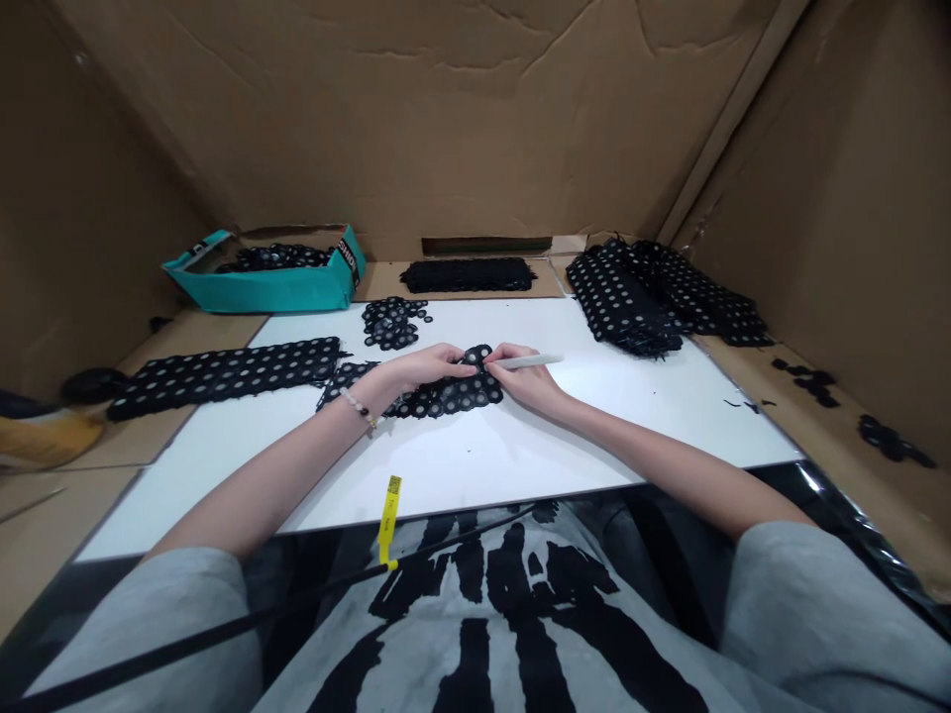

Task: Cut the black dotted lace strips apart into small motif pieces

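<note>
My left hand (433, 365), with a beaded bracelet at the wrist, pinches the upper edge of a black strip of lace-like material with pale round dots (486, 392). Part of that strip lies under my left wrist and forearm. Closed around a slim white pen-shaped tool (541, 360), my right hand (524, 374) rests at the strip's right end. The tool's working tip is hidden by my fingers. Just beyond my left hand lies a loose cluster of black dotted round pieces (392, 325). Both hands are over a white board (482, 456).
A teal open box (274, 290) holding black dotted pieces stands back left. A long dotted strip (230, 376) lies left, and a black stack (468, 275) at the back. Dotted strips (624, 297) are piled back right. Small black scraps (809, 381) lie on the cardboard at right.
</note>
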The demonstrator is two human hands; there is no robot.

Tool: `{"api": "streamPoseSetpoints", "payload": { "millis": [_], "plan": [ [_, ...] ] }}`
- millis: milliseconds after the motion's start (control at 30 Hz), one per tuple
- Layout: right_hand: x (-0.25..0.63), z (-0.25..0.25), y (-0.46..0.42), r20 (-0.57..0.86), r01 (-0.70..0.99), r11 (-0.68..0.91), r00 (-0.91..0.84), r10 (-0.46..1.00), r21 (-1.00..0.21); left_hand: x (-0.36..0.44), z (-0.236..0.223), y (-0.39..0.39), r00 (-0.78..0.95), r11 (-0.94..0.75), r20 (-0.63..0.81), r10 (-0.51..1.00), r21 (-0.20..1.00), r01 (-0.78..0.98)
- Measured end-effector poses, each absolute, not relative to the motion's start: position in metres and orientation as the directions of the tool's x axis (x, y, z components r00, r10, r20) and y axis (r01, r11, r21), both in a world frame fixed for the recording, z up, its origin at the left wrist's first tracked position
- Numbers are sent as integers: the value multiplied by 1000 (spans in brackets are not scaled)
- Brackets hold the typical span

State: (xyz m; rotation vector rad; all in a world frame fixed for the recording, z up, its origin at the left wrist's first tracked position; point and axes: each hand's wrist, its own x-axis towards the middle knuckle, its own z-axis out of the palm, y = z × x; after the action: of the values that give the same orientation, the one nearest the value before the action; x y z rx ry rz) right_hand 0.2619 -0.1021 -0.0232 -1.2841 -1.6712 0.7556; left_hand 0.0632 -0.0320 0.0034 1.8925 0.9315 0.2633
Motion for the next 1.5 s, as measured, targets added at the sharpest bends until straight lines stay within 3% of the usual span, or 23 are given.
{"api": "streamPoseSetpoints", "payload": {
  "millis": [100,200,333,467,867,1000,1167,1500],
  "plan": [
    [264,-23,-100,267,426,282,-97,959,-860,62,6,-31,691,-277,-202,694,811,515],
    [270,-21,-98,202,376,223,-93,975,-899,62,5,-32,680,-327,-89,727,827,458],
    [276,-20,-93,28,120,39,-95,995,-992,64,0,-34,666,-310,-14,746,878,365],
    [274,-22,-88,-5,-46,-9,-78,997,-999,66,-3,-36,674,-294,-35,738,882,368],
    [269,-36,-88,196,193,200,-39,980,-961,69,-4,-38,688,-244,-75,722,903,354],
    [268,-31,-90,168,136,170,-23,985,-976,68,-4,-36,693,-180,-108,713,927,329],
    [267,-34,-87,119,78,119,-7,993,-990,65,-10,-31,703,-218,-91,706,916,337],
    [266,-26,-94,280,415,272,-43,959,-868,65,-8,-30,708,-126,-169,686,930,344]
  ]
}}
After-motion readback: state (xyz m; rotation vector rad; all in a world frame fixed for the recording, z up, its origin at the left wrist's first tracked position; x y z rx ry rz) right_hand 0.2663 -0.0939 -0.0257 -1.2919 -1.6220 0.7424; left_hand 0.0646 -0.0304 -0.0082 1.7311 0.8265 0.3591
